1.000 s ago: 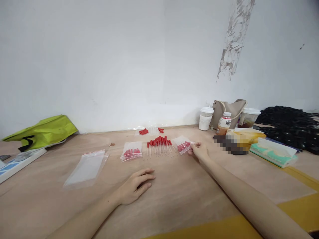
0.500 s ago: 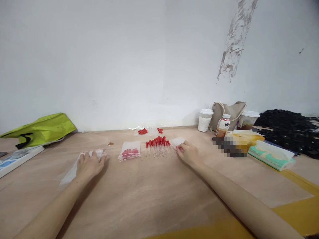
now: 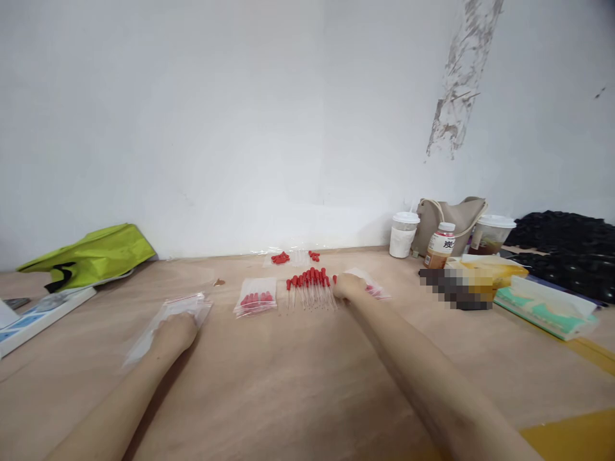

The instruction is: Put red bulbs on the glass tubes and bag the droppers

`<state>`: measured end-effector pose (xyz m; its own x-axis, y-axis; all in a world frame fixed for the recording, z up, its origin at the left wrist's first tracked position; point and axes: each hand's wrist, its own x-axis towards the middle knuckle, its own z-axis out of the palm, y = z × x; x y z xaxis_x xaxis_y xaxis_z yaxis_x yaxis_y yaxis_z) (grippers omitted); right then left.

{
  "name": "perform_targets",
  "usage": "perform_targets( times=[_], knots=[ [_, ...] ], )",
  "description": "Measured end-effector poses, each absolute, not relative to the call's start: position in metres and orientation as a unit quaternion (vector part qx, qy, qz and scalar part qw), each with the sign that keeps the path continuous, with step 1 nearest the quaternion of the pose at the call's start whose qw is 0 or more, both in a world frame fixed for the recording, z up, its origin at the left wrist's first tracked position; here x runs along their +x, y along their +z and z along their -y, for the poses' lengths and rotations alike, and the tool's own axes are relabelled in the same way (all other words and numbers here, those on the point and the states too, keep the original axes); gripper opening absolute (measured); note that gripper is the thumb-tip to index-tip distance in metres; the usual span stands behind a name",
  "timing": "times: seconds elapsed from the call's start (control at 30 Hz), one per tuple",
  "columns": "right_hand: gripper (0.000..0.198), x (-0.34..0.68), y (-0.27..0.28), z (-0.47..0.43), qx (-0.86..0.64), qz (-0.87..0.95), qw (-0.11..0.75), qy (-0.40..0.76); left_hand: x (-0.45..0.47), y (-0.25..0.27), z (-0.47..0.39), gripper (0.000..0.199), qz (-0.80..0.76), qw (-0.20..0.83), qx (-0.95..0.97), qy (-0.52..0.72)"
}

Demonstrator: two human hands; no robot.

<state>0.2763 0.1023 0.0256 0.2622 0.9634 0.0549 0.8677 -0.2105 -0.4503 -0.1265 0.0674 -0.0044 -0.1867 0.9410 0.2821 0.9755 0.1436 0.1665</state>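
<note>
My left hand (image 3: 177, 331) rests with curled fingers on a flat clear zip bag (image 3: 169, 310) at the left; its fingertips are tucked out of sight. Near the middle, several droppers with red rubber bulbs and thin clear stems (image 3: 311, 291) lie side by side in a row. At the right end of this row is my right hand (image 3: 350, 286), its fingers closed beside a red bulb; what they hold is hidden behind the hand. Just left of the row lies a stack of filled zip bags (image 3: 255, 296) showing red bulbs. Another filled bag (image 3: 377, 289) is partly covered by my right hand.
Loose red bulbs (image 3: 280, 257) and clear stems lie on plastic by the wall. To the right stand a lidded cup (image 3: 403, 235), a drink bottle (image 3: 439, 245), a grey bag and a tissue pack (image 3: 545, 304). A green bag (image 3: 96, 253) and a white power strip sit left.
My left hand's spread fingers have curled in on the bag. My right hand has moved off the filled bag on the right, leftward to the row's end. The view has shifted slightly.
</note>
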Motion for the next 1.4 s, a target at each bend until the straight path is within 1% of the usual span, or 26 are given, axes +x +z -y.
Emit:
perform_targets(
  times=[0.1, 0.2, 0.23, 0.3, 0.33, 0.37, 0.4, 0.47, 0.5, 0.57, 0.7, 0.77, 0.93, 1.17, 1.4],
  knots=[
    [0.010, 0.286, 0.036, -0.097, -0.751, 0.593, 0.250, 0.148, -0.124, 0.005, -0.063, 0.030, 0.756, 0.075, -0.638, -0.122],
    [0.016, 0.302, 0.041, -0.077, -0.706, 0.603, 0.338, 0.156, -0.102, 0.024, -0.054, 0.035, 0.724, 0.112, -0.669, -0.127],
    [0.018, 0.307, 0.039, -0.068, -0.688, 0.607, 0.365, 0.160, -0.088, 0.029, -0.047, 0.036, 0.692, 0.127, -0.698, -0.137],
    [0.020, 0.316, 0.031, -0.046, -0.645, 0.616, 0.414, 0.181, -0.052, 0.036, -0.028, 0.037, 0.555, 0.164, -0.789, -0.206],
    [0.022, 0.318, 0.024, -0.035, -0.615, 0.621, 0.444, 0.198, -0.032, 0.036, -0.015, 0.037, 0.493, 0.155, -0.825, -0.227],
    [0.028, 0.319, 0.017, -0.025, -0.553, 0.617, 0.508, 0.236, -0.011, 0.033, -0.002, 0.037, 0.428, 0.126, -0.868, -0.219],
    [0.038, 0.319, 0.010, -0.015, -0.506, 0.604, 0.554, 0.268, 0.007, 0.029, 0.011, 0.038, 0.379, 0.090, -0.899, -0.202],
    [0.057, 0.318, -0.002, 0.001, -0.458, 0.562, 0.605, 0.330, 0.035, 0.020, 0.034, 0.042, 0.320, 0.005, -0.938, -0.135],
    [0.063, 0.317, -0.006, 0.007, -0.453, 0.538, 0.614, 0.357, 0.043, 0.016, 0.042, 0.048, 0.292, -0.026, -0.950, -0.106],
    [0.068, 0.315, -0.011, 0.016, -0.456, 0.496, 0.619, 0.403, 0.047, 0.011, 0.049, 0.051, 0.299, -0.054, -0.947, -0.101],
    [0.070, 0.312, -0.011, 0.022, -0.473, 0.449, 0.628, 0.425, 0.030, 0.014, 0.042, 0.041, 0.328, -0.082, -0.930, -0.145],
    [0.067, 0.309, -0.011, 0.023, -0.480, 0.443, 0.631, 0.419, 0.022, 0.015, 0.038, 0.039, 0.322, -0.102, -0.931, -0.139],
    [0.052, 0.298, -0.016, 0.019, -0.485, 0.433, 0.638, 0.412, 0.020, 0.012, 0.035, 0.040, 0.311, -0.132, -0.935, -0.108],
    [0.049, 0.293, -0.017, 0.009, -0.460, 0.413, 0.681, 0.393, 0.023, 0.010, 0.033, 0.040, 0.295, -0.131, -0.939, -0.118],
    [0.045, 0.294, -0.022, 0.003, -0.447, 0.430, 0.694, 0.364, 0.024, 0.012, 0.034, 0.042, 0.299, -0.139, -0.937, -0.112]
  ],
)
